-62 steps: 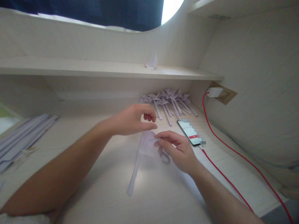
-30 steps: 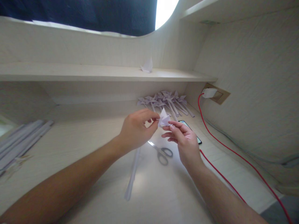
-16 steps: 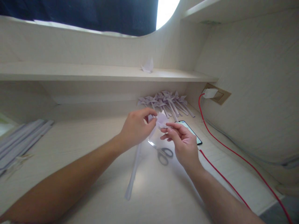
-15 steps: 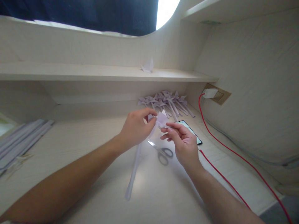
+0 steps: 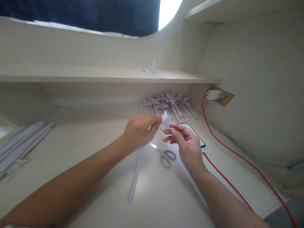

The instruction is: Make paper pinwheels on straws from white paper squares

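Between my two hands is a small piece of folded white paper, held above the desk. My left hand pinches its left edge between thumb and fingertips. From the right, my right hand grips its lower edge, thumb against index finger, other fingers loosely curled. Below the hands lie scissors with grey handles, their blades partly behind my left hand. A rolled white paper stick rests on the desk beside them, its upper end hidden by my left hand.
Several paper pinwheels on sticks lie at the back. A phone is behind my right hand. A red cable runs from a white charger. Long paper strips lie at left; a folded paper sits on the shelf.
My left hand's fingers have closed together on the paper's left edge, and its pose has turned slightly. The right hand stays almost in place, still holding the paper.
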A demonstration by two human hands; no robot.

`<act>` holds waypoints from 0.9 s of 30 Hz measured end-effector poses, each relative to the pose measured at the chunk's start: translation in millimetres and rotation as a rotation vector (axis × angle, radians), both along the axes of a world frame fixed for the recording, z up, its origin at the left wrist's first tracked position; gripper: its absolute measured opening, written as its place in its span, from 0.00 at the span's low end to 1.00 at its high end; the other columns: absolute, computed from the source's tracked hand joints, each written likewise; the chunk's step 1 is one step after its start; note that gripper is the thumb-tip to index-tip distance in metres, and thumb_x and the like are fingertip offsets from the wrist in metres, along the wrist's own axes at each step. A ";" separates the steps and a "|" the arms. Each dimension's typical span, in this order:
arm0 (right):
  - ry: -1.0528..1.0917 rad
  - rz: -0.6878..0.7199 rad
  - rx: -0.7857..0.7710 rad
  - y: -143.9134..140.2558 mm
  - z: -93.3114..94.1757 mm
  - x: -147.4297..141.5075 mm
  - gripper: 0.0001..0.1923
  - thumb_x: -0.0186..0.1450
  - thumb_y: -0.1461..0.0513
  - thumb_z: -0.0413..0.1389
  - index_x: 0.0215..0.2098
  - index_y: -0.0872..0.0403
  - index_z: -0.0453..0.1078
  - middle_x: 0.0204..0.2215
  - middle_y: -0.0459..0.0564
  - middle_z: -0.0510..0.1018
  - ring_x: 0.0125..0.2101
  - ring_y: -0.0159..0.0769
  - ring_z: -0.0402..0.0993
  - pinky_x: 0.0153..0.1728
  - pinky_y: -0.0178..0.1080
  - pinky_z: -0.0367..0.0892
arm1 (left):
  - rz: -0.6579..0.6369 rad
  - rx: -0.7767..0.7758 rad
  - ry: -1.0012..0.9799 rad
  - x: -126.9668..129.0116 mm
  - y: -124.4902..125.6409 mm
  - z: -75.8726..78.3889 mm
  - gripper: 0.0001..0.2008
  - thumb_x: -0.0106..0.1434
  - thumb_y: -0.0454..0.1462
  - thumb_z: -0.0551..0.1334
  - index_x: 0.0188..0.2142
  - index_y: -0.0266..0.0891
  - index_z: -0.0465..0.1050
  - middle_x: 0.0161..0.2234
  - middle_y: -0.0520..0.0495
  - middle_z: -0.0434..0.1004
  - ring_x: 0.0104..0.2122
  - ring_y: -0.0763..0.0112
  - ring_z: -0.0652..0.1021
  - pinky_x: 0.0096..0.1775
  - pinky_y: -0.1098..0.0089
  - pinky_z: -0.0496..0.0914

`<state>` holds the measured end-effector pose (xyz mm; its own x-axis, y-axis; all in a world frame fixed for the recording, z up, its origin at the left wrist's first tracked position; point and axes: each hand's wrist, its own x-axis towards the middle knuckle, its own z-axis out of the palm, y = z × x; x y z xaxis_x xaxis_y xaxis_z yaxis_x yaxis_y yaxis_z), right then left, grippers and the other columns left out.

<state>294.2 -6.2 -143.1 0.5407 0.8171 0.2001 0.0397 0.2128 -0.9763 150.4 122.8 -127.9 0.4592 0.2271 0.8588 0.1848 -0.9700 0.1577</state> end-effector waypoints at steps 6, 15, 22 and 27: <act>0.020 0.005 -0.007 0.2 -0.2 1.9 0.12 0.67 0.55 0.63 0.45 0.52 0.77 0.37 0.51 0.88 0.28 0.38 0.84 0.32 0.40 0.70 | -0.068 -0.051 0.085 -0.5 -4.4 4.1 0.09 0.73 0.35 0.59 0.44 0.40 0.80 0.40 0.47 0.88 0.37 0.70 0.86 0.40 0.73 0.76; -0.044 -0.008 0.014 0.3 -1.7 0.6 0.10 0.69 0.57 0.62 0.46 0.52 0.77 0.37 0.50 0.88 0.29 0.38 0.84 0.34 0.40 0.72 | -0.181 -0.221 0.154 0.2 -8.6 16.3 0.12 0.73 0.31 0.56 0.47 0.37 0.79 0.42 0.43 0.83 0.42 0.67 0.81 0.47 0.66 0.75; -0.142 0.006 0.031 -1.3 -6.0 -2.8 0.10 0.70 0.56 0.61 0.47 0.51 0.77 0.38 0.50 0.87 0.32 0.39 0.83 0.37 0.43 0.74 | -0.165 -0.185 0.099 2.3 -7.6 9.9 0.10 0.71 0.30 0.58 0.48 0.38 0.76 0.41 0.45 0.82 0.41 0.67 0.80 0.46 0.66 0.74; -0.154 0.012 0.038 -1.0 -6.9 -3.3 0.10 0.71 0.57 0.60 0.47 0.50 0.77 0.38 0.50 0.86 0.31 0.39 0.83 0.37 0.44 0.75 | -0.221 -0.101 0.129 0.4 -6.8 11.5 0.07 0.70 0.30 0.58 0.40 0.39 0.75 0.36 0.45 0.80 0.39 0.66 0.79 0.43 0.65 0.74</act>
